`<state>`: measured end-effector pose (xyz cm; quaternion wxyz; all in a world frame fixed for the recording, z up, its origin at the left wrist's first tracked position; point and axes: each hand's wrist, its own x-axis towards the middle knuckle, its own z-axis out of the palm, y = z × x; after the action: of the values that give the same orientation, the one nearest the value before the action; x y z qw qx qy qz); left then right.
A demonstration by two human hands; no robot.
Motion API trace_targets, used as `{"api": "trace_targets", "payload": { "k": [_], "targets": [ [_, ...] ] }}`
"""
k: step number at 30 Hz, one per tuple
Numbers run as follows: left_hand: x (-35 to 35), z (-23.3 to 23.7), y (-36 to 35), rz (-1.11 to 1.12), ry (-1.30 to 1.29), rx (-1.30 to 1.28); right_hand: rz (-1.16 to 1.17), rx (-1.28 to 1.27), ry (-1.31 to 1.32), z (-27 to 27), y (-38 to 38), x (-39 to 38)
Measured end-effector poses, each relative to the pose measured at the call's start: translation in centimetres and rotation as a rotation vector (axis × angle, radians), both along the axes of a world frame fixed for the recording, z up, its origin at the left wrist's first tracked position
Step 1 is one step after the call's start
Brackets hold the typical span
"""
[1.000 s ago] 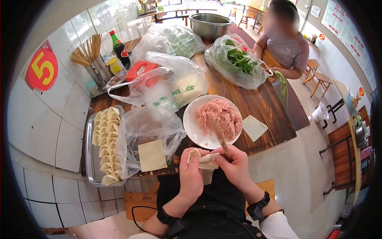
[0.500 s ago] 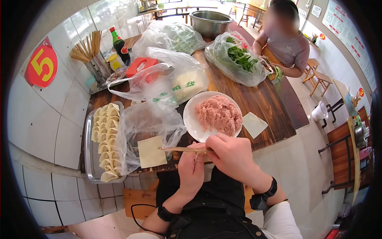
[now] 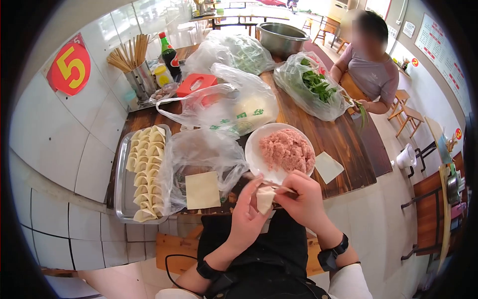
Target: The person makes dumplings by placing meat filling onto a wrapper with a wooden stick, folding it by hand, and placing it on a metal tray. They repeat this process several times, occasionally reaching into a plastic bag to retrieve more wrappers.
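Note:
Between my hands, just in front of the plate's near rim, is a partly folded wonton [image 3: 265, 200]. The fingers of my left hand [image 3: 245, 215] are closed on it from the left. My right hand [image 3: 301, 197] is closed at its right side, and a thin flat wooden stick [image 3: 273, 185] runs from those fingers over the wonton's top. Pink minced meat [image 3: 287, 151] is heaped on a white plate [image 3: 254, 145] beyond the hands. A square wrapper [image 3: 202, 191] lies at the table edge on the left. Another wrapper [image 3: 329, 167] lies right of the plate.
A metal tray [image 3: 122, 199] holds rows of folded wontons [image 3: 148, 169]. Plastic bags [image 3: 204, 154] crowd the table's left and middle. Leafy greens [image 3: 314, 84] fill a bag near a person [image 3: 371, 74] across the table. A metal pot [image 3: 283, 42] and a chopstick holder [image 3: 141, 82] stand farther back.
The stick has swung from lying flat across my left hand to a spot between both hands. The folded wonton now shows upright in my fingers. The view has shifted slightly left.

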<state>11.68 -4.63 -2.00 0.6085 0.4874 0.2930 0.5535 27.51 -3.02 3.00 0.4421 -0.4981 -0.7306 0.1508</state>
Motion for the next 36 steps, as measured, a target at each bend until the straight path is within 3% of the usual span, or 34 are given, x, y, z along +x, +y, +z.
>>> {"api": "trace_targets", "payload": {
  "k": [1,2,4,8,12,14,15,17,19,20,22,23,27,29,32,36],
  "targets": [
    [0.0,-0.7,0.1,-0.082,-0.238,-0.068,0.023,-0.126,0.109,0.6,-0.4,0.0],
    [0.0,-0.4,-0.7,-0.066,-0.285,-0.182,0.061,-0.253,0.222,0.7,-0.5,-0.2],
    [-0.8,-0.2,-1.3,-0.044,-0.172,-0.154,0.052,-0.438,0.317,-0.1,-1.0,-0.6],
    [-3.8,0.3,-2.0,-0.104,-0.225,-0.234,0.224,-0.623,0.669,0.0,-1.7,-2.7],
    [-11.2,4.5,-2.3,-0.09,-0.262,-0.333,0.205,-0.657,0.551,0.2,-2.0,-2.6],
    [-16.1,6.3,-1.4,0.102,-0.145,-0.292,0.174,-0.669,0.56,-0.7,-2.1,-2.0],
    [-18.6,6.5,-0.1,0.276,0.058,-0.341,0.115,-0.689,0.571,-1.2,-2.1,-1.5],
    [-24.3,6.5,3.0,0.377,0.352,-0.161,0.032,-0.692,0.613,-2.7,-2.3,-0.8],
    [-29.1,5.5,5.8,0.419,0.684,-0.07,-0.006,-0.702,0.61,-3.3,-3.0,-0.3],
    [-31.2,4.1,6.8,0.417,0.68,-0.063,-0.046,-0.711,0.61,-3.5,-3.2,-0.1],
    [-33.7,2.7,8.5,0.402,1.126,0.298,-0.048,-0.713,0.595,-4.1,-4.0,0.2],
    [-34.2,2.6,8.8,0.386,1.244,0.285,-0.046,-0.725,0.577,-4.4,-4.3,0.3],
    [-33.7,2.5,8.7,0.446,1.38,0.39,-0.067,-0.713,0.614,-3.5,-4.9,-0.8],
    [-33.4,2.1,8.8,0.532,1.603,0.644,-0.073,-0.723,0.635,-3.5,-5.0,-0.9],
    [-33.0,1.9,8.9,0.488,1.752,0.675,-0.038,-0.728,0.664,-4.2,-5.2,-1.0],
    [-32.8,1.6,9.2,0.505,1.75,0.692,-0.044,-0.728,0.631,-4.5,-5.6,-1.2]
  ]
}}
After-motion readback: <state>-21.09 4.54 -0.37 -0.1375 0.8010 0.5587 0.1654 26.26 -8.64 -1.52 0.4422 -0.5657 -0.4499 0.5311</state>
